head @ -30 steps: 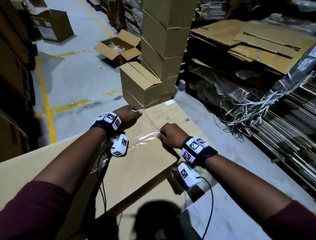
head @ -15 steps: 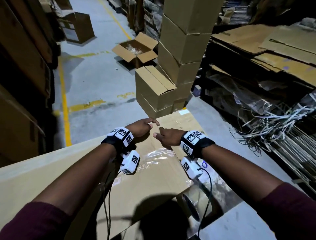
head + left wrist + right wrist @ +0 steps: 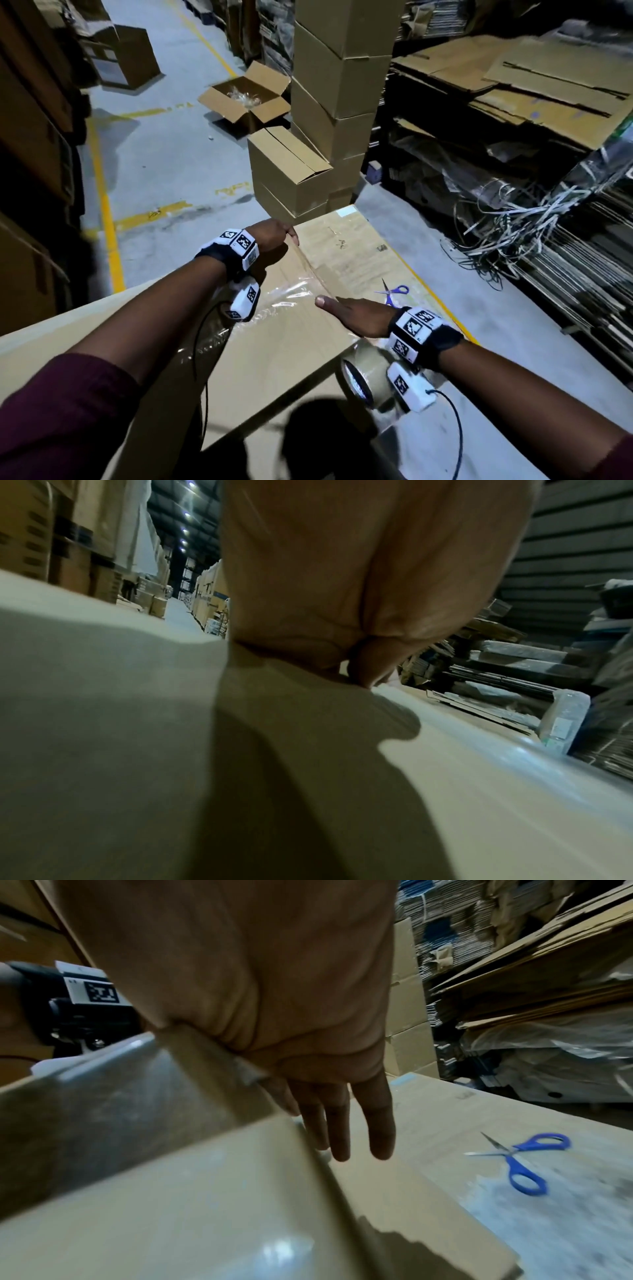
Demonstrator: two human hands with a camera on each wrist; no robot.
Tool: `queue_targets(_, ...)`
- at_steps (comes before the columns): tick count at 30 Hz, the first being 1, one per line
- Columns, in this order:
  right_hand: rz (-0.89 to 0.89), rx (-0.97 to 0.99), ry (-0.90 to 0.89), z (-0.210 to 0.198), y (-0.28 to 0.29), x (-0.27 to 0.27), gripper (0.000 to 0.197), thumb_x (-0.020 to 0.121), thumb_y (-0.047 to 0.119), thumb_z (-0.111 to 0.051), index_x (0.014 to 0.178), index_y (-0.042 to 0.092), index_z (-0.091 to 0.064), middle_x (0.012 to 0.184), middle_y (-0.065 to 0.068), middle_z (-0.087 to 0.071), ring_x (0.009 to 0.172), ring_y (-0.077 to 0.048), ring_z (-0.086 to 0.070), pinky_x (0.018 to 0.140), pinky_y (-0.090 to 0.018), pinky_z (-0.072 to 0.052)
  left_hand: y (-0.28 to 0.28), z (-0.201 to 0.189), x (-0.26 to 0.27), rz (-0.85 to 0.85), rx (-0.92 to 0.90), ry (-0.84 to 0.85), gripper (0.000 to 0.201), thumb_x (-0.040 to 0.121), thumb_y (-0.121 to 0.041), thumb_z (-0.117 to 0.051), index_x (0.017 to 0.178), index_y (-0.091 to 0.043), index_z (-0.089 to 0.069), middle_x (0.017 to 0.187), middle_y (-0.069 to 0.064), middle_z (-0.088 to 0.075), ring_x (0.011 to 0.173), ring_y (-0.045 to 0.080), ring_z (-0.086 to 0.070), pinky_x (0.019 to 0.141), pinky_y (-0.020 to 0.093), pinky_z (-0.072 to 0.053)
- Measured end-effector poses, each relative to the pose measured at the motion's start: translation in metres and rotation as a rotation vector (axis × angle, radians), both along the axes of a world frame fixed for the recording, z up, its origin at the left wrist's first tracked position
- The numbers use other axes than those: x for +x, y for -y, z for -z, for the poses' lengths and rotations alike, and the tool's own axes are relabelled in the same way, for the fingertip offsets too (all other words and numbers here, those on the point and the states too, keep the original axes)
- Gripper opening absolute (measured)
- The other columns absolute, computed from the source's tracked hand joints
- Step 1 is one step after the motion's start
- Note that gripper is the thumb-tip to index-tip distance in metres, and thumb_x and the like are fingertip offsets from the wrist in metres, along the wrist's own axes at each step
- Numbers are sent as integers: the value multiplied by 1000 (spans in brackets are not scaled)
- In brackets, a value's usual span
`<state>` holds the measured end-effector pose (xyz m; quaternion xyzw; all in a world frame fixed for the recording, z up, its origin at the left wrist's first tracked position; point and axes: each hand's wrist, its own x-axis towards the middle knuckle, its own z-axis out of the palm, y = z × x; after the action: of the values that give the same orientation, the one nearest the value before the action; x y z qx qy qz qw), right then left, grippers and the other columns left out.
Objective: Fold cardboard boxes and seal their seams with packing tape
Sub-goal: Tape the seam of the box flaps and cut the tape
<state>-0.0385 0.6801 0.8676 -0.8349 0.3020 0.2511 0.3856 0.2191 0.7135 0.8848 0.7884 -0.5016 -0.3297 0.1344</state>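
Note:
A flat brown cardboard box (image 3: 274, 359) lies across the work surface in front of me. A strip of clear packing tape (image 3: 308, 270) runs along its seam. My left hand (image 3: 274, 236) is at the far end of the seam, fingers curled over the box's far edge (image 3: 359, 674). My right hand (image 3: 356, 313) lies flat on the tape nearer to me, its straight fingers (image 3: 342, 1137) pressing on the seam. The tape roll (image 3: 363, 377) sits at my right wrist by the box's near corner (image 3: 103, 1096); how it is held is hidden.
Blue-handled scissors (image 3: 394, 293) lie open on the surface right of my right hand (image 3: 524, 1158). Beyond stand a stack of sealed boxes (image 3: 335, 85) and an open box (image 3: 246, 99) on the floor. Flattened cardboard (image 3: 531, 85) and loose strapping (image 3: 513, 222) fill the right.
My right hand has opened flat and slid back toward me along the taped seam from the far edge. My left hand has stayed at the far end.

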Motion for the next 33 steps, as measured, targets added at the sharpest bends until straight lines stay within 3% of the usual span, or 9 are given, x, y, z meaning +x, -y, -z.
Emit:
queue_targets(2, 42, -14, 2, 0, -8, -16, 84, 95, 79, -18, 142, 16, -48, 111, -9, -65, 112, -29, -56, 100, -38, -38, -1, -3, -4, -22, -3, 15, 49, 97, 8, -30, 116, -10, -71, 137, 9, -60, 118, 23, -55, 89, 16, -37)
queue_targets(3, 46, -42, 27, -1, -11, -24, 85, 96, 78, -22, 152, 15, -37, 127, -13, -61, 124, -29, -53, 106, -38, -36, -2, -3, -5, -51, -2, 33, 48, 99, 4, -32, 126, -13, -67, 142, 10, -57, 125, 26, -54, 97, 20, -37)
queue_targets(6, -76, -281, 284, 8, -18, -45, 107, 93, 79, -38, 162, 11, 6, 171, -13, -1, 157, -22, -6, 127, -41, -12, -12, 0, -13, -173, 66, 226, 51, 104, -19, -39, 155, -20, -34, 152, 17, -44, 137, 34, -44, 112, 39, -34)
queue_targets(10, -409, -552, 420, 15, -36, -51, 134, 72, 94, -43, 161, 8, 7, 169, -10, 19, 156, -21, 17, 126, -43, 3, -48, -6, -50, -265, 124, 534, 70, 98, -48, -47, 158, -30, -16, 165, 13, -15, 154, 31, -4, 118, 63, 0)
queue_targets(17, -293, -545, 444, 31, -41, -3, 132, 72, 91, -43, 161, 3, -1, 170, -15, 9, 158, -28, 5, 127, -47, -15, -92, -3, -104, -57, 78, 449, 65, 98, -39, -46, 158, -28, -22, 167, 11, -9, 154, 30, 1, 120, 58, -5)
queue_targets(22, -366, -278, 510, 11, -27, 24, 114, 87, 43, -77, 160, -1, -2, 167, -16, 11, 155, -24, 14, 128, -40, -1, -115, 26, -117, -194, -96, 285, 75, 93, -26, -55, 157, -12, -19, 159, 27, -19, 149, 38, -17, 120, 45, -22)
queue_targets(26, -98, -98, 697, 17, 42, 7, 68, 91, 31, -76, 151, 19, -46, 164, -6, -31, 153, -22, -25, 122, -37, -23, -131, 40, -137, -310, -286, 292, 71, 93, -50, -39, 151, -11, -37, 161, 20, -24, 151, 35, -18, 121, 46, -19)
queue_targets(30, 27, -250, 223, 93, 116, -24, 58, 90, 27, -77, 141, 8, -55, 142, -18, -56, 132, -31, -53, 105, -32, -39, -130, 42, -150, -348, -378, 415, 62, 95, -56, -34, 138, -16, -56, 152, 13, -45, 141, 33, -39, 114, 48, -33)
queue_targets(33, 54, -380, -96, 149, 149, -54, 52, 94, 33, -69, 134, 6, -53, 135, -23, -56, 127, -38, -52, 99, -39, -46, -127, 41, -165, -441, -524, 440, 38, 97, -44, -50, 122, -19, -66, 132, 3, -59, 124, 27, -53, 101, 48, -45)
